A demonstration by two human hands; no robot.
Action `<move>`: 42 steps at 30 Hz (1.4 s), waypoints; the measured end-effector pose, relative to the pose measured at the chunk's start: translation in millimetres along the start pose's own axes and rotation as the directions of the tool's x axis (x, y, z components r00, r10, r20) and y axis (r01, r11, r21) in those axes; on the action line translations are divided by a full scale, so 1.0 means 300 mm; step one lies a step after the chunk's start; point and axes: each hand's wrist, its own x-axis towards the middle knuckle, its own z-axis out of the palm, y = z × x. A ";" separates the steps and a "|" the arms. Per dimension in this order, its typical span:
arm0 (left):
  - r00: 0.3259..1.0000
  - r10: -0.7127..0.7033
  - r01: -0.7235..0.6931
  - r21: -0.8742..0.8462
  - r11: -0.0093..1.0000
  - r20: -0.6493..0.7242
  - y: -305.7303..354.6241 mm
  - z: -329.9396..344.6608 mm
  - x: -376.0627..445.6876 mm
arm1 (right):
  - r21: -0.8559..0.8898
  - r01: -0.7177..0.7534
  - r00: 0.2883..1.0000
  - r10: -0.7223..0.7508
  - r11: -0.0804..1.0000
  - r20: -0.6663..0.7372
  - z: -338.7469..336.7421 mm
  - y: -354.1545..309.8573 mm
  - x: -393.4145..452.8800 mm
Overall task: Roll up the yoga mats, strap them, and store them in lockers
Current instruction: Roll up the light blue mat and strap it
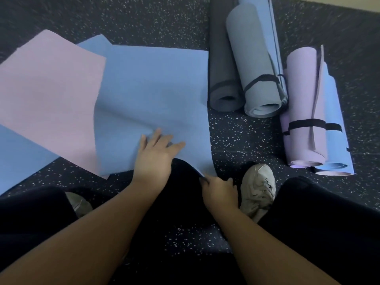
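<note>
Two hands work on a blue mat (152,93) that lies unrolled on the dark speckled floor (242,136), its near edge lifted over the person's dark-clad knee. The left hand (154,159) rests on the mat's near part, fingers spread and nearly straight, pressing the bunched material; its grip is open. The right hand (220,192) has its grip closed on the mat's near right corner, pinching the edge between curled fingers and thumb. A pink mat (49,95) lies flat to the left, partly under the blue one, and another blue sheet (18,159) shows at the near left beneath the pink. To the far right lie rolled mats side by side: a dark grey roll (221,58), then a light grey roll (253,64) with a black strap (261,79) around it, and behind it a blue piece (261,19). Further right and nearer, a purple roll (300,103) and a light blue roll (335,128) touch each other, bound together by a second black strap (308,124). A pale sneaker (257,188) stands just right of the right hand. No locker or other container is in view.
</note>
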 end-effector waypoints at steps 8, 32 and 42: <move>0.936 -0.082 0.004 0.221 0.975 0.343 -0.198 0.111 -0.195 | -0.201 0.296 0.880 -0.348 0.934 -0.323 0.051 0.008 0.077; 0.978 -0.109 0.071 0.210 0.975 0.177 -0.234 0.265 -0.165 | -0.304 0.260 0.907 -0.340 0.917 -0.249 0.141 -0.058 0.251; 0.975 -0.172 0.149 0.161 0.976 0.143 -0.221 0.327 -0.214 | -0.219 0.220 0.967 -0.242 0.950 -0.076 0.175 -0.064 0.256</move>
